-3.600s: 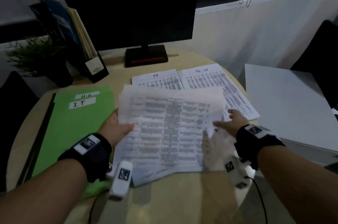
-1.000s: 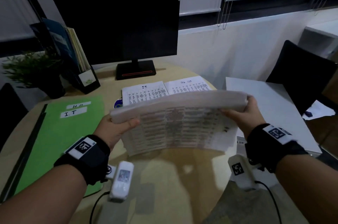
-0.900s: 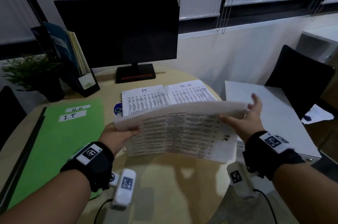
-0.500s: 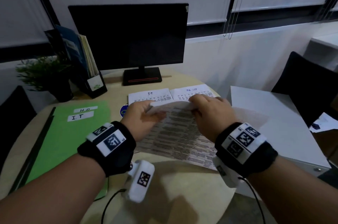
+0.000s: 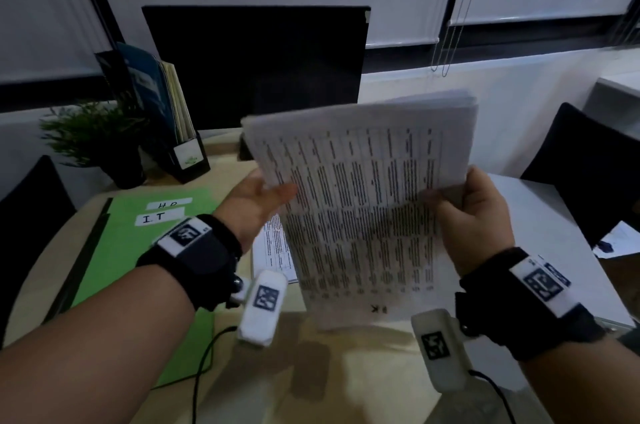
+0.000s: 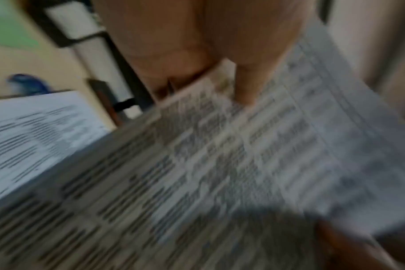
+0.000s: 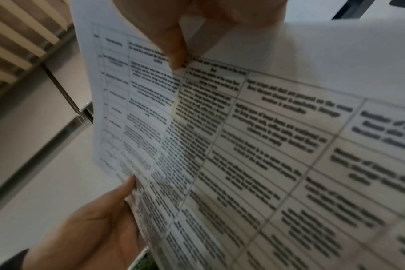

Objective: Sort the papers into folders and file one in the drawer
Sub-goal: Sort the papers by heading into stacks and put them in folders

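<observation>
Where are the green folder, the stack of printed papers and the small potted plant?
green cardboard folder [image 5: 114, 250]: head view, bare cover.
stack of white printed papers [image 5: 360, 201]: head view, top sheet's middle.
small green potted plant [image 5: 93, 132]: head view, leaves.

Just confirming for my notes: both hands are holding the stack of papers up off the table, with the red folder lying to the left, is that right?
Not quite: the folder is green, as the head view shows. The left hand and right hand do hold the stack of papers up.

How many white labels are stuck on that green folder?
2. Both sit near the far end of the green folder: the upper label has blurry handwriting, and the "IT" label lies just below it. More could be hidden under the left arm.
</observation>
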`<state>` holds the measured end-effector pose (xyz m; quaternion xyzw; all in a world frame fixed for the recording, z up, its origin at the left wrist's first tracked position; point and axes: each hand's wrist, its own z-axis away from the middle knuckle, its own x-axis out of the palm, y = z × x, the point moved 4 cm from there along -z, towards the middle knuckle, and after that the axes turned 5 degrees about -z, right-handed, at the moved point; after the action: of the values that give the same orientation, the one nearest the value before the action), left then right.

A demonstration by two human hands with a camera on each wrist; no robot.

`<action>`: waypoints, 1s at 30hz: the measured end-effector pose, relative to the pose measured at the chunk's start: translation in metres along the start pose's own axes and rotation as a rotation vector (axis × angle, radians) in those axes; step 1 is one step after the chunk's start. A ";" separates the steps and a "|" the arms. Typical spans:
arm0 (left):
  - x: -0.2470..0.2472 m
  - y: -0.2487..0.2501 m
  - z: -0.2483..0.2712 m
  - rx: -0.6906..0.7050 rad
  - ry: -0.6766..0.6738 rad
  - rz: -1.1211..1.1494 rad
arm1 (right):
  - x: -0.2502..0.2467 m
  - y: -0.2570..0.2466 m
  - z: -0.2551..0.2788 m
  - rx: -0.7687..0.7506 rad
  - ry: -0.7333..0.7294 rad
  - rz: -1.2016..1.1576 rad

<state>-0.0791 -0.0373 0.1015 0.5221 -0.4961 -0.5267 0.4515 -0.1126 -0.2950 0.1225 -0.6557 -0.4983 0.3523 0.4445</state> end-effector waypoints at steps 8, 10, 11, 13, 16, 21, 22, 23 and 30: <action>0.028 0.029 0.013 0.354 0.248 -0.088 | -0.008 -0.003 0.007 -0.084 0.174 -0.109; 0.034 0.020 0.017 0.333 0.218 -0.093 | -0.012 0.004 0.014 -0.069 0.158 -0.098; 0.038 0.012 0.019 0.301 0.201 -0.113 | -0.014 0.010 0.019 -0.051 0.159 -0.084; 0.043 -0.003 0.021 0.239 0.169 -0.124 | -0.020 0.023 0.027 -0.015 0.193 -0.075; 0.052 -0.013 0.017 0.182 0.134 -0.123 | -0.023 0.031 0.028 0.015 0.215 -0.109; 0.051 -0.002 0.005 0.189 0.187 -0.106 | -0.021 0.020 0.013 0.014 0.209 -0.143; 0.050 0.001 0.003 0.209 0.194 -0.106 | -0.021 0.018 0.010 0.003 0.205 -0.142; 0.049 0.003 0.002 0.220 0.200 -0.101 | -0.021 0.017 0.009 0.001 0.200 -0.143; 0.054 -0.019 -0.006 0.115 0.132 -0.132 | -0.020 0.030 0.011 0.026 0.209 -0.146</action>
<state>-0.0746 -0.0897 0.0770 0.6122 -0.4593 -0.4902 0.4171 -0.1178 -0.3150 0.0910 -0.6451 -0.4912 0.2551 0.5268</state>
